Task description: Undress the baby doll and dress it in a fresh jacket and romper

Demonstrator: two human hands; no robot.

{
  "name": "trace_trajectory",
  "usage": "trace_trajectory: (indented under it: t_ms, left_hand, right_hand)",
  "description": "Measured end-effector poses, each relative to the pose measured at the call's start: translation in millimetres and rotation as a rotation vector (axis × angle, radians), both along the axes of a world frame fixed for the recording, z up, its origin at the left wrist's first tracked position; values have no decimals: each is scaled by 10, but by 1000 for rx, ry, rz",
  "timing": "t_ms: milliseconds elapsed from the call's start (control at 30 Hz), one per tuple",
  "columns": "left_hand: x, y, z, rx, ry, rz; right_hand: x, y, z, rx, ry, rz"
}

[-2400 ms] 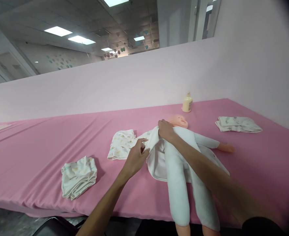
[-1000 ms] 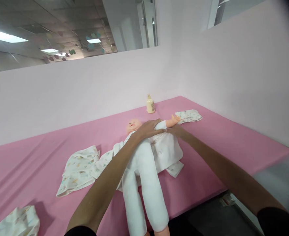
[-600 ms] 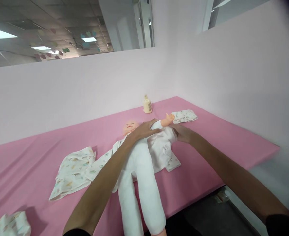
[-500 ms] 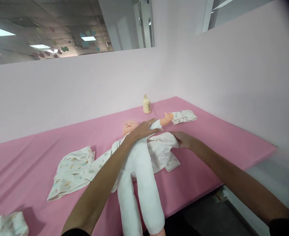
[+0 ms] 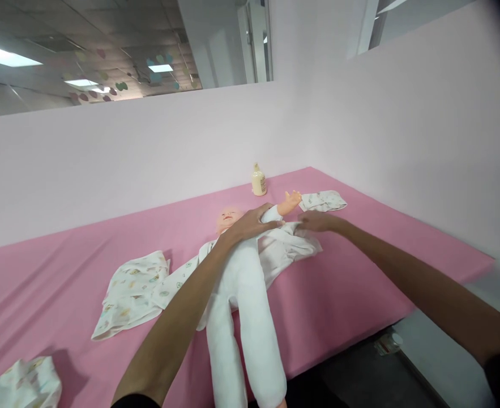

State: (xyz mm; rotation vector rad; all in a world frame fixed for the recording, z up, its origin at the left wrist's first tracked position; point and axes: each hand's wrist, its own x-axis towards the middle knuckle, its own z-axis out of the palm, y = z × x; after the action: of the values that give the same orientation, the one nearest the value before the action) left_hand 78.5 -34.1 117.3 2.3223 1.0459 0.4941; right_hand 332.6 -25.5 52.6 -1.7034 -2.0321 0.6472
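Observation:
A baby doll point(image 5: 239, 269) with a white cloth body lies on its back, its head away from me and its legs toward me. My left hand point(image 5: 252, 222) is wrapped round the doll's upper arm on the right side, near the shoulder. The doll's plastic hand sticks out beyond my fingers. Beside the doll, my right hand point(image 5: 315, 221) pinches the edge of a white baby shirt point(image 5: 277, 255), which lies partly under the doll. The shirt's printed side point(image 5: 175, 283) spreads out to the left. My left forearm hides part of the doll's chest.
All this rests on a pink padded table point(image 5: 343, 283) against white walls. A pump bottle point(image 5: 259, 181) stands at the back. A folded printed cloth point(image 5: 324, 200) lies at the right, another crumpled cloth point(image 5: 24, 385) at the front left. A small container point(image 5: 388, 343) sits below the table edge.
My right hand has moved up and away from me, pulling the shirt's right part closer to the doll's arm. My left hand keeps its place on the doll's arm.

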Motion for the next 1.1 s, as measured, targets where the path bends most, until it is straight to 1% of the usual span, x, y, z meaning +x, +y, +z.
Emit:
trace_trajectory:
  t_ms: [67,100,167,233,267,300,367,400,433,500,567,700,767,900,1100]
  left_hand:
    - [3,9,-10,2,-14,-18]
    - [5,13,-15,-1,-16,-23]
    - [12,18,-27,-13,-9,-28]
    - [21,21,-41,-23,1,-37]
    - [27,24,-49,-21,5,-38]
    - [35,27,-57,-16,7,-35]
    - [57,37,-73,3,17,-18]
    - [72,42,-80,15,27,-5]
    - [89,47,-87,27,39,5]
    - [129,51,-97,45,48,-6]
    - [172,48,-100,73,40,-42]
    - [251,28,-97,209,70,-88]
    - [279,25,-103,240,102,-87]
    - [294,74,-160,223,163,-50]
    - [286,247,-303,123,280,-28]
  right_hand:
    - [128,157,38,109,-94,-50]
    - [146,213,31,145,-136,-76]
    - [88,263,-26,213,-188,-151]
    - [-72,226,-114,276,-191,-209]
    - [-176,182,-161,295,-164,-196]
    - [-287,127,-206,305,-128,-150]
    - [-515,9,-286,304,-81,15]
    - [-620,-40,-318,304,-109,89]
    - [-714,-77,-345,299,-169,132]
    - [-850,-105,-381,289,-300,121]
    - [-905,-83,-390,263,-365,59]
    - [-820,16,-332,249,-350,-41]
    - [-737,64,-285,247,-319,-105]
    - [-559,155,-179,208,-250,-207]
    - [-275,234,69,163,-190,-200]
